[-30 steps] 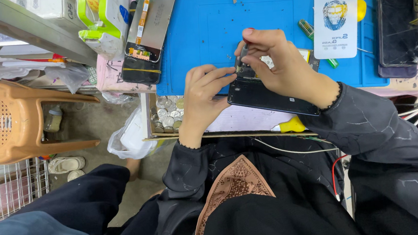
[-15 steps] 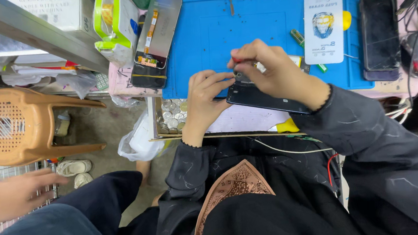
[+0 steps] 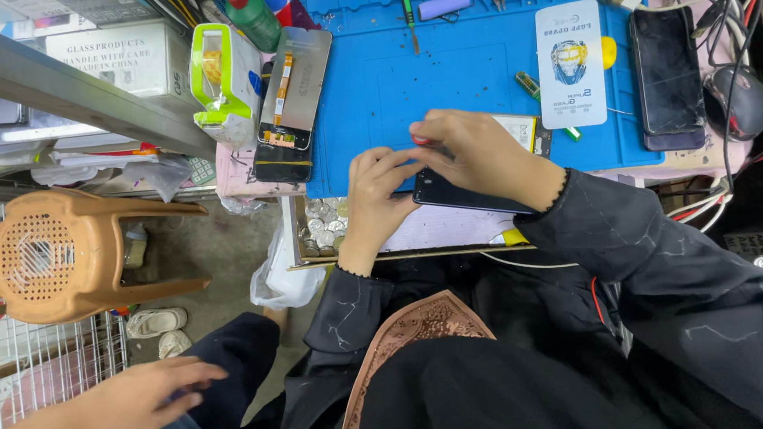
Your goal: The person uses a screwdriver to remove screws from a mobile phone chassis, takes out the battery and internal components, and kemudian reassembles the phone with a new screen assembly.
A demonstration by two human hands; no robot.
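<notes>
The dark phone [image 3: 466, 194] is steadied at the bench [image 3: 444, 82] edge under the left hand [image 3: 371, 197], while a red-tipped tool [image 3: 419, 138], pinched closed in the right hand [image 3: 477, 157] grip, is best kept low and pressed gently.

A co-worker's hand [image 3: 138, 402] has reached further in at lower left.
</notes>
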